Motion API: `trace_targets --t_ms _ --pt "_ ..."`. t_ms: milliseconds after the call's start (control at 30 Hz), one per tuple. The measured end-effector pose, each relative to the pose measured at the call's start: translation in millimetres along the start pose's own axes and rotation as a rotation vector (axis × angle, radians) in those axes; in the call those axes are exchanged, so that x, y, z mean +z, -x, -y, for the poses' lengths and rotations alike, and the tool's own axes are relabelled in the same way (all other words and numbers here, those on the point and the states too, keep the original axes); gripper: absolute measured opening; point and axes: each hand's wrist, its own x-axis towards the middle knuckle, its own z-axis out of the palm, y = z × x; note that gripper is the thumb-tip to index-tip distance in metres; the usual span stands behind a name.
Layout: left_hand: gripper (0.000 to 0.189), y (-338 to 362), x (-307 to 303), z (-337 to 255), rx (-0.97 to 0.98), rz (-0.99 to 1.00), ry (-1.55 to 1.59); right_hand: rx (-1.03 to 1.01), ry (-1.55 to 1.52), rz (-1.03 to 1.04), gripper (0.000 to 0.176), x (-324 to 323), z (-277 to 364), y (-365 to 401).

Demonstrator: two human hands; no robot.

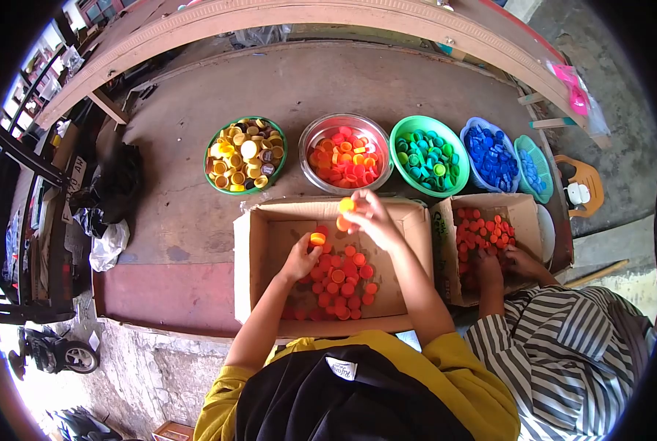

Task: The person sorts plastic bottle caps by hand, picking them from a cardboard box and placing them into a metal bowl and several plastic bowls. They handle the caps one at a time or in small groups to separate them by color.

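Observation:
My left hand (299,259) is closed on an orange cap (317,239) over the left part of a cardboard box (409,264). Raised near the box's far edge, my right hand (371,219) holds yellow-orange caps (347,205) at its fingertips. Below both hands, a pile of red and orange caps (339,287) lies in the box. Just beyond the box stands a metal bowl (306,165) holding red and orange caps. To its left is a green-rimmed basket (209,173) of yellow, gold and dark caps.
Green caps fill a green bowl (397,165); blue caps fill a blue basket (469,176) and a light green basket (545,195). A co-worker in striped sleeves (563,331) reaches into a smaller box (446,257) on the right. Plastic bags (109,246) lie at left.

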Motion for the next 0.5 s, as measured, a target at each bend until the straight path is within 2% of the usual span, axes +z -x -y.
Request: trace_targets --t_ms 100,200,233,333,367,467,500 --pt "0.021 0 2 0 -0.063 0.023 0.136 -0.363 0.200 -0.123 0.031 -11 13 -30" --pt "0.019 0 2 6 -0.029 0.023 0.103 -0.485 0.129 -0.224 0.030 -11 35 -52" --pt "0.018 0 2 5 -0.054 0.036 0.091 -0.459 0.156 -0.308 0.031 -8 40 -57" --pt "0.016 1 3 7 0.000 0.036 0.076 -0.643 0.781 -0.360 0.032 -34 19 -84" --pt "0.016 1 2 8 -0.056 0.060 0.068 -0.702 0.785 -0.391 0.040 -43 10 -89" --pt "0.016 2 1 4 -0.093 0.061 0.064 -0.624 0.618 -0.517 0.034 -25 15 -56" --pt "0.016 2 2 7 -0.082 0.052 0.048 -0.682 0.564 -0.550 0.031 -21 14 -48"
